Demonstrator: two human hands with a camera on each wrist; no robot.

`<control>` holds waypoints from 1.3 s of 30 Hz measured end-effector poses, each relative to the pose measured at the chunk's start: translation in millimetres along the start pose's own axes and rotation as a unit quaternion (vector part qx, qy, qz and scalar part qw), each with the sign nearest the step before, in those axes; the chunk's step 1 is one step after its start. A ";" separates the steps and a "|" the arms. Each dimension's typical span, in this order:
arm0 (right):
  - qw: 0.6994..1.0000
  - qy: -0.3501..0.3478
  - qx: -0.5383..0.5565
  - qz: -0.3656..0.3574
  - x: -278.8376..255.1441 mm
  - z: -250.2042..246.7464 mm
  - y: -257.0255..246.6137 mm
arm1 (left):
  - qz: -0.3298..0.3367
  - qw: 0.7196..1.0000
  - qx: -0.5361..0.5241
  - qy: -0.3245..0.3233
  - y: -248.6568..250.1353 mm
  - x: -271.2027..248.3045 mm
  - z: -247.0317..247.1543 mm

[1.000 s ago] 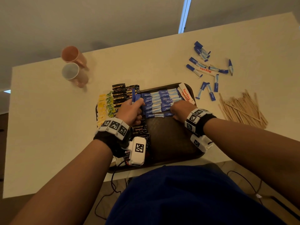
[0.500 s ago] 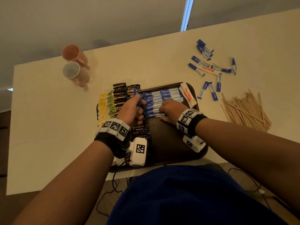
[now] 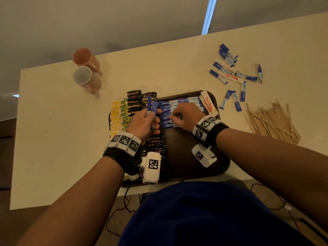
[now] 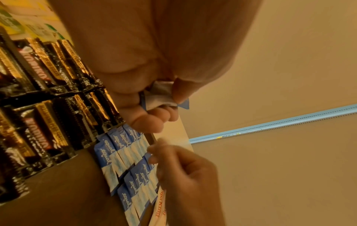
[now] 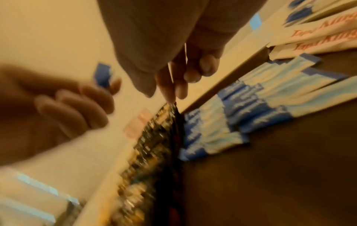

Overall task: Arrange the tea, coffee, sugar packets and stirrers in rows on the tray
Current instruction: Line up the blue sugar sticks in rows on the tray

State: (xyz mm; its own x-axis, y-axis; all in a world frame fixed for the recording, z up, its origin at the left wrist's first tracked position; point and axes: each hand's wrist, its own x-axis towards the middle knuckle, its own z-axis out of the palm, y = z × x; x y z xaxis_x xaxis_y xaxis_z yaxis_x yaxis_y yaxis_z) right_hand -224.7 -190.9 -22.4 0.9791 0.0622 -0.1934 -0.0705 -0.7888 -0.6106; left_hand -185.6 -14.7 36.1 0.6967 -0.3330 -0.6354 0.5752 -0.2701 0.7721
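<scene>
A dark brown tray [image 3: 186, 148] carries yellow and green tea packets [image 3: 118, 116] at its left. Beside them lie black coffee sachets [image 3: 134, 102], rows of blue sugar packets [image 3: 166, 110] and white Tapa King packets [image 3: 208, 103]. My left hand [image 3: 154, 121] hovers over the coffee sachets and grips a few blue sugar packets [image 3: 152, 108] upright; their crumpled ends [image 4: 162, 96] poke out between thumb and fingers. My right hand [image 3: 174, 118] is over the sugar rows, its fingertips [image 5: 170, 93] pointing at the left hand with nothing seen in them.
More blue sugar packets [image 3: 229, 68] lie scattered on the table at the back right. A heap of wooden stirrers [image 3: 271, 121] sits right of the tray. Two pink cups [image 3: 83, 56] [image 3: 85, 76] lie on their sides at the back left.
My right hand has slid left across the sugar rows toward my left hand. The left hand has lifted its blue packets slightly.
</scene>
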 end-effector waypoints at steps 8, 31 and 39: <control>0.970 0.073 0.230 0.039 5.0 -28.9 -34.8 | 0.020 0.999 0.036 -0.008 -3.4 2.3 13.7; 0.953 -0.259 -0.151 0.038 -19.7 3.5 1.8 | 0.027 0.989 0.147 0.024 -9.6 0.9 1.6; 0.960 -0.241 -0.132 0.062 -34.3 -3.3 17.7 | 0.062 0.980 0.188 0.026 -15.0 -2.3 -0.8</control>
State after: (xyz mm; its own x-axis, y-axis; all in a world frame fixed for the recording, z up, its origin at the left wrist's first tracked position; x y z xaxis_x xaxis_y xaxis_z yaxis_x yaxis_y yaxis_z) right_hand -258.9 -209.0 -24.0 0.7602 0.1833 -0.6233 -0.0679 -0.9317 -0.3567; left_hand -195.5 -9.2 26.0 0.7785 -0.3401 -0.5275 0.2925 -0.5470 0.7843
